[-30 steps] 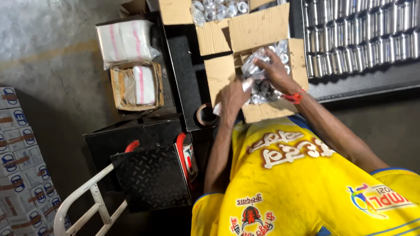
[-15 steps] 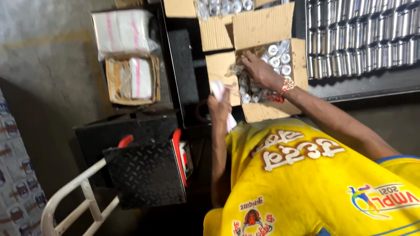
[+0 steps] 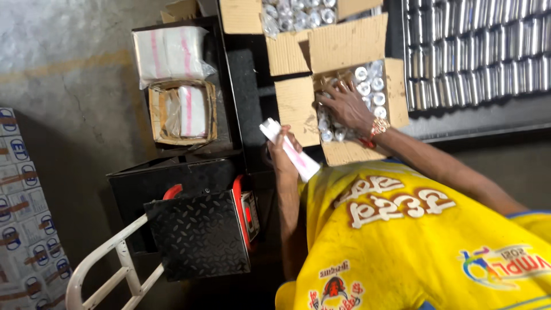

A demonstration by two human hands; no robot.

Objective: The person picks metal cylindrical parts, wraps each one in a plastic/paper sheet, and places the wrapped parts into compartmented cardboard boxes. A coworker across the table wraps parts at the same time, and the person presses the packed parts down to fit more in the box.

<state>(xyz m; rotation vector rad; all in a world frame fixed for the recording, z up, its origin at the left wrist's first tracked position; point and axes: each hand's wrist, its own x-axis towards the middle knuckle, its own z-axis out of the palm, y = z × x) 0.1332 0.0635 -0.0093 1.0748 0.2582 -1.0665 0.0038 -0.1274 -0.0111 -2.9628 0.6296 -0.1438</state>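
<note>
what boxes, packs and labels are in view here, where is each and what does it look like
Open brown carton: centre top, shiny metal cylinders inside, right hand in it.
Second brown carton: top edge, same shiny parts.
White pack with pink stripe: in the left hand.
White plastic bundle: upper left, pink stripes.
Worn small carton: below it, holding white packs.
Printed white-and-blue sacks: left edge.

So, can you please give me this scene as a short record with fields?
left hand: closed around a white packet with a pink stripe, beside the box
right hand: fingers spread, inside an open cardboard box, on the shiny metal pieces
behind: second open box with similar pieces
right side: rows of metal cylinders
left side: small carton holding white bags
lower left: black chequered plate
</note>
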